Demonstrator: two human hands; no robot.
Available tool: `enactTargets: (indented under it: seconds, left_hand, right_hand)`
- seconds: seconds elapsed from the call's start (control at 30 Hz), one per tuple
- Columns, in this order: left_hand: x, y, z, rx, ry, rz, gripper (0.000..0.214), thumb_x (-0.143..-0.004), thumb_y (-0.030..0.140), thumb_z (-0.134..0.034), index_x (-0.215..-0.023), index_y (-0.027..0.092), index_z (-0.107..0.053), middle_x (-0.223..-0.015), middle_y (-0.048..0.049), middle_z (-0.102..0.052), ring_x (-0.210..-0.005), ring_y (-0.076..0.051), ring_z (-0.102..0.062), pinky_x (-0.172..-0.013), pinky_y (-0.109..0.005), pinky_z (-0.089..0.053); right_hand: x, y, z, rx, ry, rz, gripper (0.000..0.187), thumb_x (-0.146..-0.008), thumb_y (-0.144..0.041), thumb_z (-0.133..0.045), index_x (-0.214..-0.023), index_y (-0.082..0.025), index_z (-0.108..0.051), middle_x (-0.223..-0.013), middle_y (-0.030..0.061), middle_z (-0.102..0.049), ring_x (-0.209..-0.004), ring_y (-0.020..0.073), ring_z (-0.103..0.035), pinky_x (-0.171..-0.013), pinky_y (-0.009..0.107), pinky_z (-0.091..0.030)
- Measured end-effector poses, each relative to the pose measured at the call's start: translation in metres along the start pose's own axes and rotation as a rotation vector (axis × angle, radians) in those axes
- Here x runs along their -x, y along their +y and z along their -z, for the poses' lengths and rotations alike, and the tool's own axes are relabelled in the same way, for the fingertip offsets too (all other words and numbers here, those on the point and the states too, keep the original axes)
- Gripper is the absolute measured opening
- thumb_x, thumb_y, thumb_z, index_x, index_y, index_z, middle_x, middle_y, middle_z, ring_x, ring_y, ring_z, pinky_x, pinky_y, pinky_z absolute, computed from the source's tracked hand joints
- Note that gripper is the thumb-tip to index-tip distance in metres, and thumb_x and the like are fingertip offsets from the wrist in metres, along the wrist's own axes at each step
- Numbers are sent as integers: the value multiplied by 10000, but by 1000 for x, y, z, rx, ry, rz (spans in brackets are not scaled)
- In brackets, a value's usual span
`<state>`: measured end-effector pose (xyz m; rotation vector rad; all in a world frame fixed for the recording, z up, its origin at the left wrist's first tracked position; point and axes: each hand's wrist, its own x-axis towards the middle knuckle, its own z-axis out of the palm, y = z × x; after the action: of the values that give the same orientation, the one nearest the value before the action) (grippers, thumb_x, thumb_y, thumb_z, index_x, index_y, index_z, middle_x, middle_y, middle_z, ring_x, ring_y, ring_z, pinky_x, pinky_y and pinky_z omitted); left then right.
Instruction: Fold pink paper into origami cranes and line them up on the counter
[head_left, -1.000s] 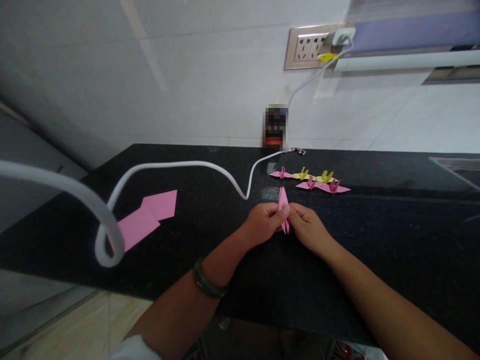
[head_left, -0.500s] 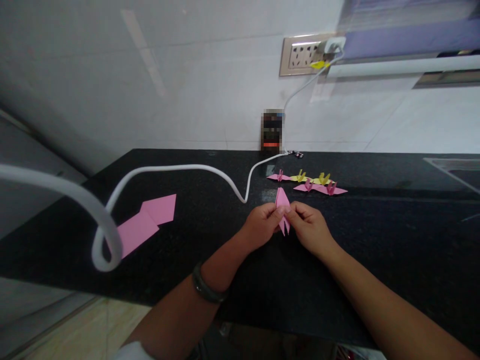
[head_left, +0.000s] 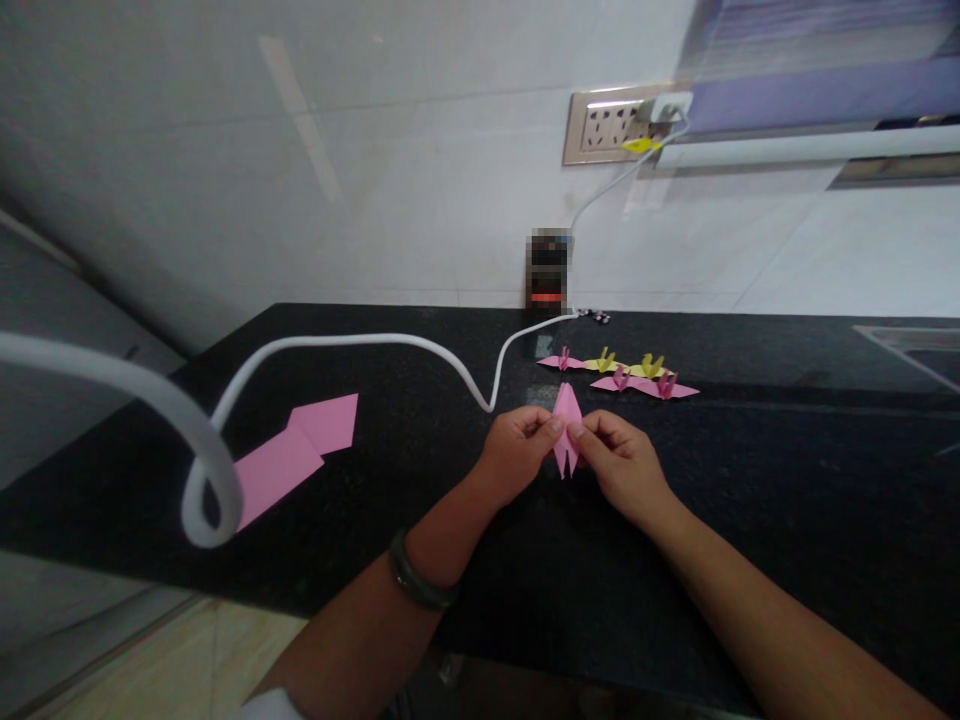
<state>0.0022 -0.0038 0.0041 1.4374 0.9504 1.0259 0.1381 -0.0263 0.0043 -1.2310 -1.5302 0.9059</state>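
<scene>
A partly folded pink origami paper [head_left: 567, 404] is held over the dark counter, its split points toward me and its pointed top away from me. My left hand [head_left: 517, 450] pinches its left edge, thumb on top. On the opposite edge my right hand [head_left: 621, 462] grips it between thumb and curled fingers. Just beyond the paper lie several folded paper cranes: a pink crane [head_left: 564, 360] at the left, a yellow crane [head_left: 651, 368] in the back row, and another pink crane [head_left: 666, 387] at the front right.
Flat pink paper sheets [head_left: 277, 470] lie on the black counter [head_left: 420, 390] at the left. A thick white cable [head_left: 360, 340] loops across the left side. Against the wall stands a blurred-out device [head_left: 549, 270], below a socket panel [head_left: 600, 125] with a plugged-in charger [head_left: 667, 106].
The thumbs have moved apart a little on the pink folded paper, and more of its middle shows. The whole view has shifted slightly; the cranes and sheets stay put on the counter.
</scene>
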Motion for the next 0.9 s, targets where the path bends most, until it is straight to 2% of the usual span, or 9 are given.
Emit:
enactTargets:
  seconds: [0.17, 0.23, 0.4, 0.6, 0.77, 0.9]
  left_hand:
    - [0, 0, 0, 269, -84, 108, 222, -643, 310, -582, -717, 110, -519, -614, 6, -532, -544, -68, -496, -546, -213, -400]
    - [0, 1, 1, 314, -92, 140, 241, -620, 302, -604, -727, 104, -519, -634, -6, -552, -551, -77, -516, -554, -226, -417]
    - [0, 3, 1, 264, -12, 116, 224, -607, 288, -618, -672, 99, -517, -580, 2, -551, -509, -66, -503, -516, -204, -405]
    - [-1, -1, -1, 274, 16, 140, 207, -630, 287, -596, -674, 108, -503, -586, 9, -540, -520, -69, -505, -542, -219, -420]
    - [-1, -3, 0, 225, 34, 105, 277, -667, 267, -565, -891, 162, -440, -606, 30, -525, -521, -72, -502, -523, -207, -406]
    - [1, -3, 1, 184, 21, 49, 285, -691, 249, -538, -920, 198, -376, -599, 44, -513, -517, -65, -486, -516, -187, -383]
  right_hand:
    - [-1, 0, 1, -58, 2, -21, 225, -754, -338, -457, -599, -175, -454, -525, -29, -422, -483, 90, -378, -473, 214, -320]
    - [-1, -1, 1, -70, 9, -32, 231, -748, -343, -462, -590, -175, -449, -524, -30, -419, -483, 89, -381, -474, 214, -324]
    - [-2, 1, -1, -113, 8, -66, 204, -728, -364, -482, -660, -172, -479, -548, -22, -438, -481, 90, -387, -460, 214, -324]
    - [-3, 7, -3, -188, 18, -86, 170, -714, -344, -503, -688, -176, -496, -549, -32, -443, -479, 87, -387, -456, 212, -317]
    - [-5, 8, -4, -222, 17, -125, 168, -710, -333, -514, -667, -172, -491, -533, -37, -434, -469, 83, -386, -455, 215, -316]
    - [-5, 8, -6, -305, 44, -162, 156, -690, -306, -548, -750, -174, -489, -554, -43, -429, -480, 79, -399, -462, 210, -333]
